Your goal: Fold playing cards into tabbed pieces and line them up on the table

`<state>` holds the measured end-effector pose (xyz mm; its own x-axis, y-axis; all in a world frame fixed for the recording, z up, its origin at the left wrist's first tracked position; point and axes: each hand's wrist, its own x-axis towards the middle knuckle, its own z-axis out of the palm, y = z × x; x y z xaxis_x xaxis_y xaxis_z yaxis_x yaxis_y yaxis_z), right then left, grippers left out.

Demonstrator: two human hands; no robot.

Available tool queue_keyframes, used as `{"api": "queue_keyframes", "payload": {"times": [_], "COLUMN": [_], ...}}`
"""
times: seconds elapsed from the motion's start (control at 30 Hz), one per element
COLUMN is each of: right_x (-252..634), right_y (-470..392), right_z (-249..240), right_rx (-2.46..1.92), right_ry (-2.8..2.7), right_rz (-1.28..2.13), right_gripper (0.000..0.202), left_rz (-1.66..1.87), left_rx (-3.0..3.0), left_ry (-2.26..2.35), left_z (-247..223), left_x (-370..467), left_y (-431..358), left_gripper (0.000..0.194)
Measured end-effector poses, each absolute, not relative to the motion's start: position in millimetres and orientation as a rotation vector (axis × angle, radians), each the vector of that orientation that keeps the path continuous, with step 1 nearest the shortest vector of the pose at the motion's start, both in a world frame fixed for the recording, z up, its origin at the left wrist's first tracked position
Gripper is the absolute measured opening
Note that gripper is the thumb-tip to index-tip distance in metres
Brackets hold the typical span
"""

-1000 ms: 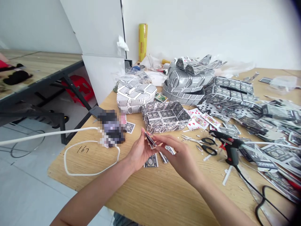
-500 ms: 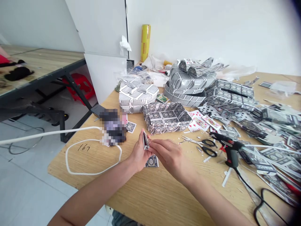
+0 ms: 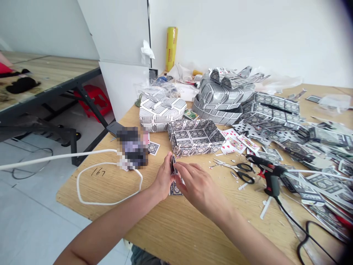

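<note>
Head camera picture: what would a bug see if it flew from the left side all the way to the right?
Red stool → single card → open box → glue gun.

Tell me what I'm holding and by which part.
A folded card piece: left hand along its left side, right hand's fingertips at its right edge.

The phone-like object (image 3: 131, 147) was obscured by pixelation. The folded card piece (image 3: 173, 165) was partly covered by the fingers of the right hand (image 3: 197, 184). The glue gun's black cable (image 3: 299, 227) was lost in the dark lower right corner. The markings on the yellow roll (image 3: 171, 49) could not be read.
</note>
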<state>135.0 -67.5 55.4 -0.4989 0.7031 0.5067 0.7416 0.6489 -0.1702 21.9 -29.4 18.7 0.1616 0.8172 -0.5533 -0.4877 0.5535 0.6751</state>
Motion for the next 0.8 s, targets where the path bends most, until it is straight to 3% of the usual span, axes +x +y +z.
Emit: {"api": "queue_keyframes", "payload": {"times": [0.33, 0.8], "right_x": [133.0, 131.0], "right_y": [-69.5, -74.7], "right_z": [52.0, 37.8], "right_rx": [-1.157, -1.194], "right_ry": [-2.212, -2.075], "right_rz": [-0.085, 0.018], "right_gripper": [0.014, 0.022], "left_rz": [1.001, 1.046], "left_rx": [0.563, 0.797], "left_ry": [1.219, 1.302], "left_z": [16.3, 11.0], "left_x": [22.8, 26.1], "left_y": [-28.1, -31.8], "left_gripper": [0.032, 0.024]}}
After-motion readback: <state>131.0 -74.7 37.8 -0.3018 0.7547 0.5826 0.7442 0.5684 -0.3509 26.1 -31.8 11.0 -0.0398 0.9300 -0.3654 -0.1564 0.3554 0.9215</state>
